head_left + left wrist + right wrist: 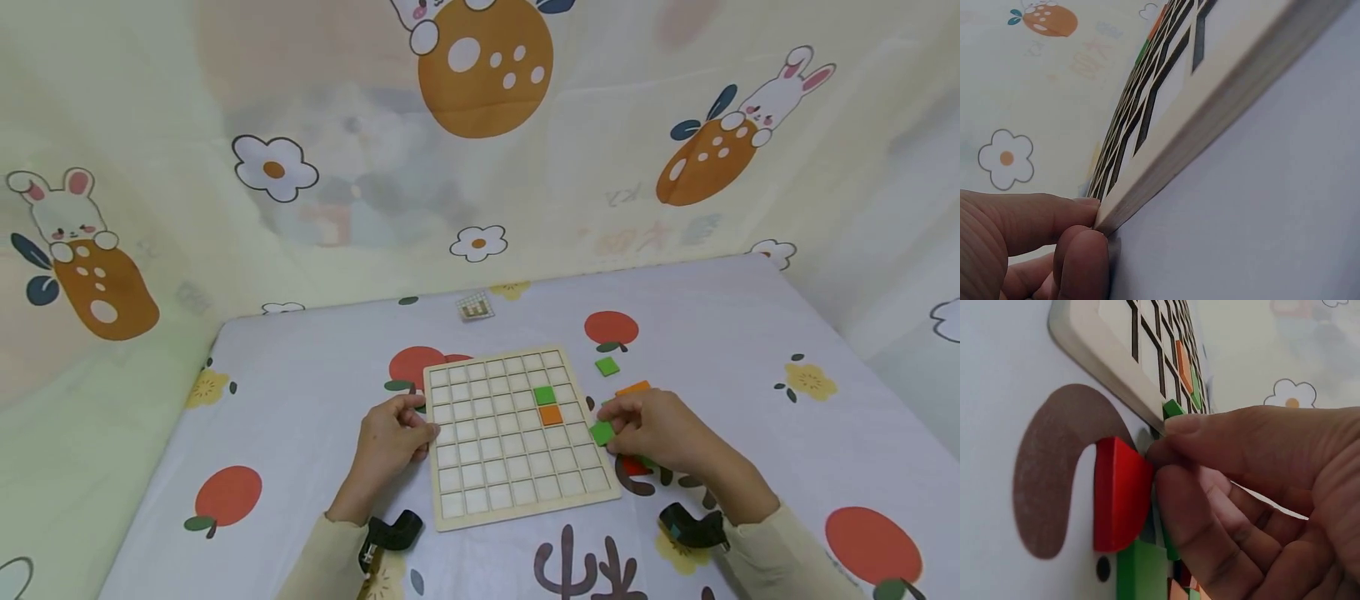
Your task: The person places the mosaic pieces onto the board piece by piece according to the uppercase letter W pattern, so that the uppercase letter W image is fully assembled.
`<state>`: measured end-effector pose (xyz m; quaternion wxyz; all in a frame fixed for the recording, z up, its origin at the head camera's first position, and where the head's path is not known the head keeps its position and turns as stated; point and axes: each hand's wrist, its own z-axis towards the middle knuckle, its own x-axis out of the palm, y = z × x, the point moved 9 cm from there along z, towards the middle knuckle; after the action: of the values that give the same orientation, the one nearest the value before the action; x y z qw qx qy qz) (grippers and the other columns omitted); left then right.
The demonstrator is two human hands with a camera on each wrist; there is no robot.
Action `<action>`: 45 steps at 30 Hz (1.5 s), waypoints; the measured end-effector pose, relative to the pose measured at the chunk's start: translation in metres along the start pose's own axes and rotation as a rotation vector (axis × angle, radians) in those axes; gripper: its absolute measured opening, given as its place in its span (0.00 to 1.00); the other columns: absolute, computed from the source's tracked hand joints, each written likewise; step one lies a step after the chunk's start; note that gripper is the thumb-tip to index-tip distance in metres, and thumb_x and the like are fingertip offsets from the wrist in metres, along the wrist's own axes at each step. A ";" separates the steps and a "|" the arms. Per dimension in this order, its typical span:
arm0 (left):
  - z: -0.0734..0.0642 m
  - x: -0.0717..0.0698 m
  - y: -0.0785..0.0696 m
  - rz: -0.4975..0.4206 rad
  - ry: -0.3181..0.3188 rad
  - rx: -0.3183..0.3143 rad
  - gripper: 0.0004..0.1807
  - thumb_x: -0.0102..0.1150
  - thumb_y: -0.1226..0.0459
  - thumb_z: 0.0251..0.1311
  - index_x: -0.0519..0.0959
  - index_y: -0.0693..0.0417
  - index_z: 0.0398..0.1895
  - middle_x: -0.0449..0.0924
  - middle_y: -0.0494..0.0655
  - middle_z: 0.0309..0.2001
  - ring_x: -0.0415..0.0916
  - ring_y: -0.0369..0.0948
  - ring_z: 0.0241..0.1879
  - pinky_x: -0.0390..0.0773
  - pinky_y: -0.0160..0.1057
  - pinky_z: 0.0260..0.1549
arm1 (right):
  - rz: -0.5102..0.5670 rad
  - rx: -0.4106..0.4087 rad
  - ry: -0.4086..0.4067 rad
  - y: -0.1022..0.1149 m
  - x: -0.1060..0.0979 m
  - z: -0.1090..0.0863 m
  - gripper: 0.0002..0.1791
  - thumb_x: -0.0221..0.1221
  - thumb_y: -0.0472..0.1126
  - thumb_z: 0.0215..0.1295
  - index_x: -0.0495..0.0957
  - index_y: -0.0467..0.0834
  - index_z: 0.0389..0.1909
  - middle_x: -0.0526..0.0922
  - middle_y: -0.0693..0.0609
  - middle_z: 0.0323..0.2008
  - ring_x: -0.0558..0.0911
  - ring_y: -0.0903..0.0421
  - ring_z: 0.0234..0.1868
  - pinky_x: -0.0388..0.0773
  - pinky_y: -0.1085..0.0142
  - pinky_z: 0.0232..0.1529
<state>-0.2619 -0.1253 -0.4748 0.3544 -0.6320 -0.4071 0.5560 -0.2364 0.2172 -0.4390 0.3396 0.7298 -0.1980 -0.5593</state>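
Patterned cloth surface (315,375), printed fabric backdrop (360,83) behind. Grid board (471,451) lies flat on it; seated green tile (544,395) + orange tile (551,415) R of ctr. L hand (390,433) pinches board's L edge; R hand (660,429) pinches held green tile (602,432) at R rim, red piece (1125,494) nearby. Judgement: keep L steady, square tile to cell walls, lower flat, release once seated; tilted entry prob. catches dividers.

Soft, even light in the head view; both wrist views dimmer and greyer.
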 end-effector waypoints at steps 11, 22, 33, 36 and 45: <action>0.000 0.002 0.000 0.002 0.007 0.003 0.25 0.73 0.71 0.58 0.81 0.65 0.60 0.79 0.49 0.28 0.75 0.37 0.18 0.77 0.31 0.20 | -0.055 -0.065 0.006 0.009 0.003 0.004 0.13 0.74 0.33 0.55 0.86 0.40 0.42 0.80 0.55 0.30 0.78 0.57 0.34 0.79 0.69 0.31; 0.000 0.000 0.001 0.007 0.001 0.010 0.24 0.73 0.71 0.58 0.81 0.65 0.59 0.79 0.49 0.28 0.76 0.37 0.17 0.77 0.32 0.20 | 0.046 -0.084 0.005 0.022 0.014 0.017 0.14 0.73 0.33 0.55 0.86 0.40 0.43 0.80 0.53 0.30 0.78 0.55 0.34 0.78 0.69 0.34; 0.000 0.000 0.001 0.004 -0.003 -0.011 0.24 0.73 0.71 0.58 0.81 0.64 0.59 0.79 0.49 0.28 0.75 0.37 0.18 0.78 0.32 0.20 | 0.042 -0.061 0.011 0.030 0.027 0.020 0.15 0.76 0.33 0.55 0.87 0.40 0.43 0.80 0.54 0.30 0.77 0.56 0.33 0.77 0.69 0.33; 0.000 0.000 0.001 0.002 -0.004 -0.019 0.24 0.73 0.72 0.58 0.81 0.64 0.59 0.79 0.49 0.28 0.75 0.37 0.18 0.78 0.31 0.20 | 0.043 -0.047 0.014 0.030 0.030 0.021 0.14 0.76 0.33 0.55 0.87 0.41 0.43 0.80 0.54 0.30 0.77 0.56 0.33 0.77 0.69 0.34; 0.000 -0.001 0.001 0.001 -0.005 -0.021 0.24 0.73 0.71 0.58 0.81 0.64 0.59 0.79 0.49 0.28 0.75 0.37 0.18 0.78 0.32 0.20 | 0.055 -0.027 0.025 0.027 0.035 0.023 0.14 0.74 0.31 0.55 0.86 0.41 0.43 0.79 0.53 0.29 0.77 0.55 0.33 0.77 0.68 0.33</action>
<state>-0.2620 -0.1263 -0.4753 0.3464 -0.6346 -0.4135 0.5534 -0.2453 0.1687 -0.4472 0.3671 0.7263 -0.2064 -0.5432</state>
